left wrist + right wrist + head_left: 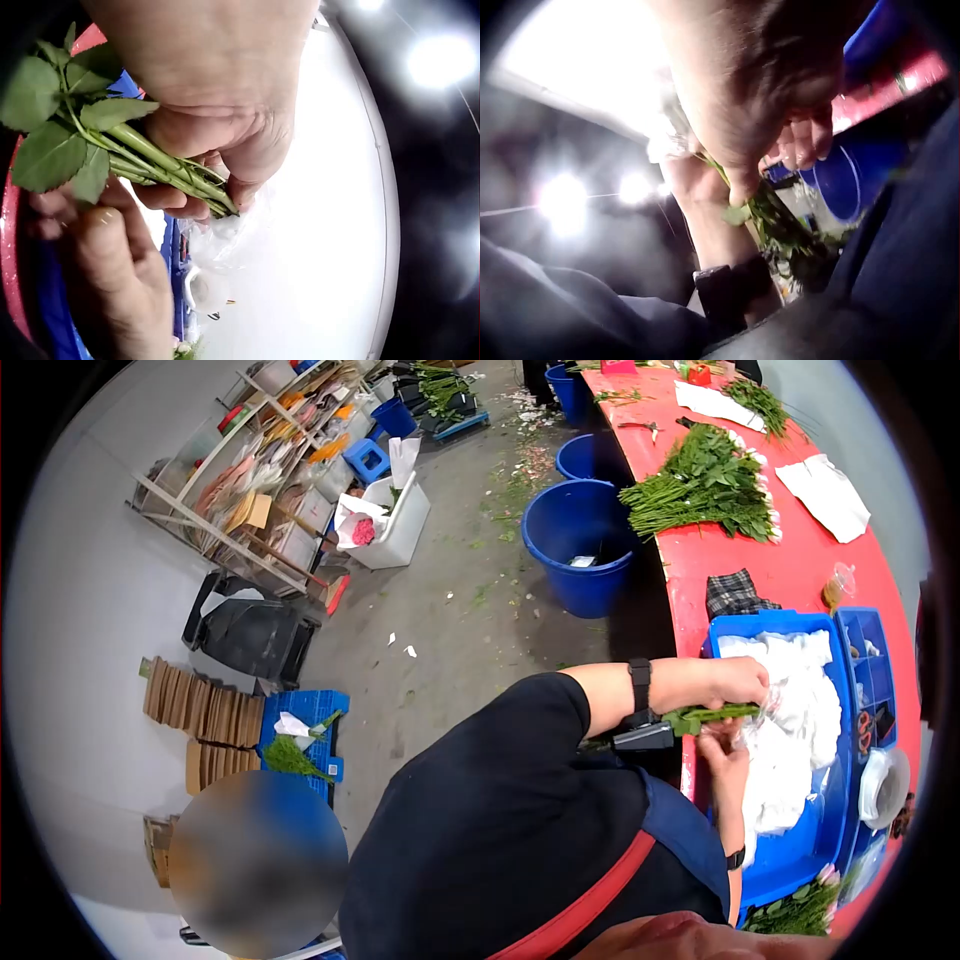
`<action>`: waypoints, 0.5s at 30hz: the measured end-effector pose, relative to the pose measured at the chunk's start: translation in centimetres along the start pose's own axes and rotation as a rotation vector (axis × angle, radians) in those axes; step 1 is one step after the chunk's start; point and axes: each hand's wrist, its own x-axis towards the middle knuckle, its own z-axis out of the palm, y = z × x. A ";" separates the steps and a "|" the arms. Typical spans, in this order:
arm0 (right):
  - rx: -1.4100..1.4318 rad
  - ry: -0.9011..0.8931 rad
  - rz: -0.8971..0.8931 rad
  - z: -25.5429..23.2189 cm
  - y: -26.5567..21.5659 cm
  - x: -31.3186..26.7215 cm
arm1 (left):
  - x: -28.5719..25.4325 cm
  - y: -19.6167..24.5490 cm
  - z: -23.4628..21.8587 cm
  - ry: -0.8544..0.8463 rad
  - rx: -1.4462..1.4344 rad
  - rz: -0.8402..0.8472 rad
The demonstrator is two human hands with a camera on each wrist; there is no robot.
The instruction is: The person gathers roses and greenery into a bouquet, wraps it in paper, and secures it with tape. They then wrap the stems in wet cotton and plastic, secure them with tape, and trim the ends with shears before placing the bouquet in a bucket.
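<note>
My left hand (740,680) pinches the cut ends of a small bunch of leafy green stems (169,169) between thumb and curled fingers. Clear plastic film (225,244) hangs at its fingertips. Right below it, my right hand (724,748) holds the same bunch farther along, where its leaves (49,161) partly cover the fingers. The flower heads are hidden. Both hands are over the near edge of a blue tub (790,840) filled with crumpled white cloth-like material (785,770).
On the red table (695,575) lie pink-tipped roses (710,485), white paper sheets (825,495) and a dark checked cloth (735,592). A blue organizer (868,635) and a roll of clear tape (884,788) flank the tub. Blue buckets (575,545) stand on the floor beside the table.
</note>
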 end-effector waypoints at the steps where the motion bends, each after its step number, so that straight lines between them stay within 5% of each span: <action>1: 0.135 -0.044 0.004 2.0 -0.6 -0.4 | 0.1 -0.3 -0.2 -0.020 -0.035 -0.016; 3: 0.088 -0.061 0.171 2.6 1.6 0.8 | -2.2 1.4 0.5 -0.030 -0.031 -0.088; 4: 0.166 0.036 0.022 4.1 1.9 0.9 | -2.8 1.5 0.2 0.015 0.005 -0.094; 5: 0.185 0.030 0.058 4.2 1.6 1.0 | -3.5 1.5 -0.3 0.060 0.037 -0.101; 8: 0.244 0.050 0.132 3.6 2.5 2.1 | -1.7 -3.5 -4.9 0.043 0.528 0.267; 11: 0.054 0.072 0.079 5.7 2.7 2.8 | -7.0 -1.1 -6.7 -0.178 0.171 0.221; 15: -0.261 -0.077 0.068 8.7 -2.0 2.8 | -7.7 -1.3 -9.0 -0.093 0.360 0.262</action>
